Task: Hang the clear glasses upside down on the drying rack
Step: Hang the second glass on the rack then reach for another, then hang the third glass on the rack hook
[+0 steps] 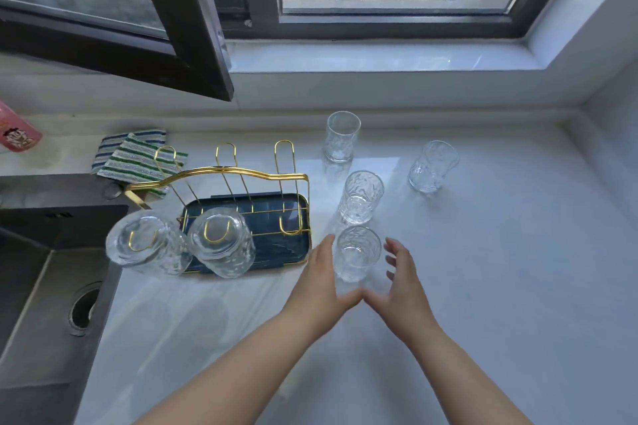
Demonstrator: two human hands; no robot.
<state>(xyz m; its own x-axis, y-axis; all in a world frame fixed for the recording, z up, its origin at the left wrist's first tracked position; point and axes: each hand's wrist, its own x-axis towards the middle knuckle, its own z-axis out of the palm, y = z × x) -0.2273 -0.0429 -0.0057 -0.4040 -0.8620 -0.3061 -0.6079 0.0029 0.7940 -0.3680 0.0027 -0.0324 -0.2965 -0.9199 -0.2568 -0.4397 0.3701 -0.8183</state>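
Glasses: two racked (221,247), four standing (360,197)

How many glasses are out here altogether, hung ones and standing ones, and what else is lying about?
Glasses hung upside down on the rack: 2
Glasses standing upright on the counter: 4
Gold wire drying rack with blue tray: 1
Striped cloths: 2
Pink container at the left edge: 1
Total: 10
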